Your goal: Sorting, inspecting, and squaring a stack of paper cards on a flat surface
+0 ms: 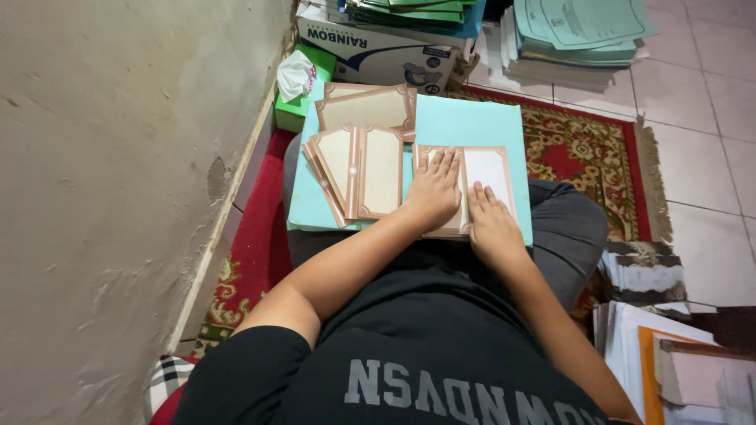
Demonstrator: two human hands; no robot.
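Grip: my left hand (434,191) and right hand (492,223) press flat, fingers spread, clamping nothing, on the open bordered card (487,169).
Risk: I judge uneven pressure skews its fold; the turquoise board (472,122) may slide off my lap.

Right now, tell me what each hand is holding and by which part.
Nothing is gripped. The left hand and right hand lie flat, palms down, on the open bordered card, pressing near its centre fold.
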